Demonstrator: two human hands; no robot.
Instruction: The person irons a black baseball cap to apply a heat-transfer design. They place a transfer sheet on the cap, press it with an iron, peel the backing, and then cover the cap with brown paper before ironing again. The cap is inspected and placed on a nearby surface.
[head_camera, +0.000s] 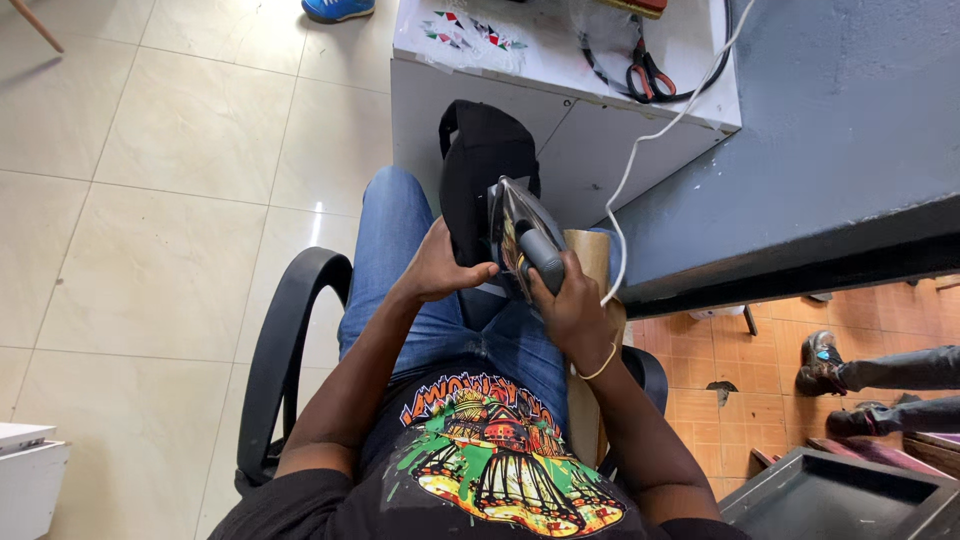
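Observation:
I sit in a black chair (285, 340) and look down at my lap. My right hand (572, 305) grips the grey handle of a clothes iron (522, 232), which is tipped on its side against a black cap (478, 165). My left hand (440, 268) holds the cap's lower edge steady over my knee. The iron's white cord (640, 150) runs up and to the right. A brown cardboard-coloured roll (590, 255) stands behind my right hand.
A white table (560, 70) in front holds red-handled scissors (648, 78), a black cable and printed stickers (470, 32). A grey wall (830, 130) is at right. Another person's dark shoes (822, 362) show at right; a blue shoe (338, 8) at top.

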